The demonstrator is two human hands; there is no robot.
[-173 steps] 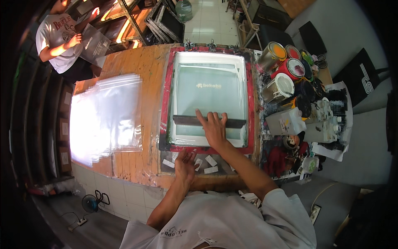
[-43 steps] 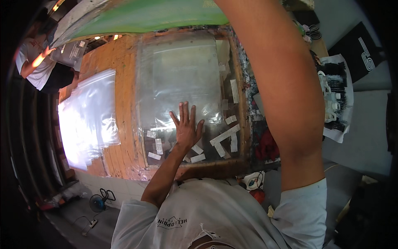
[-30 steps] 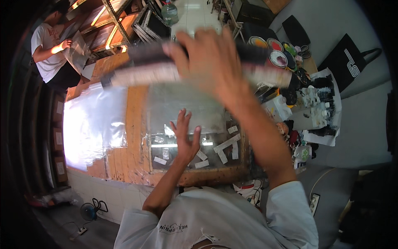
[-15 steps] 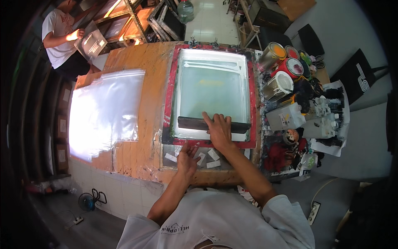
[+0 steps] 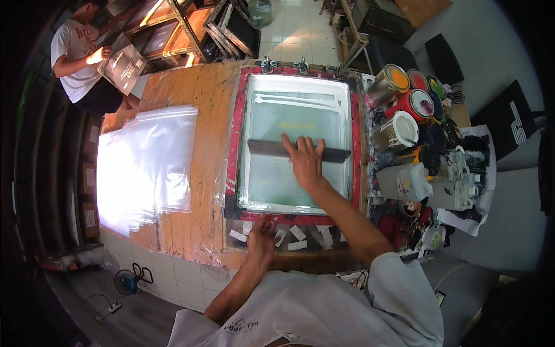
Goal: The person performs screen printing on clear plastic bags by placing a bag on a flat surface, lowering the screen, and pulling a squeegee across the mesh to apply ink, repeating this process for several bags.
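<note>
A screen printing frame [image 5: 230, 173] with red-taped edges lies on the table before me, its pale green mesh [image 5: 272, 188] bordered by white. Across the mesh stands a long dark squeegee [image 5: 266, 148], roughly halfway up. My right hand [image 5: 306, 162] is closed on the squeegee's middle, index finger stretched along its far side. Down at the frame's front edge, my left hand [image 5: 263, 240] has bent fingers gripping the rail; part of the grip is hidden. Small white pieces [image 5: 298, 233] lie beside it, just in front of the frame.
Clear plastic sheets [image 5: 167, 156] are stacked on the wooden table [image 5: 211, 104] at left. Clamps [image 5: 300, 65] line the frame's far edge. Paint cans [image 5: 393, 81], plastic jugs [image 5: 404, 182] and rags crowd the right side. Another person [image 5: 81, 63] holds a printed bag at far left.
My right hand has pushed the squeegee away from me, up the mesh, baring the front part. My left hand stays at the front rail. The whole view has shifted slightly.
</note>
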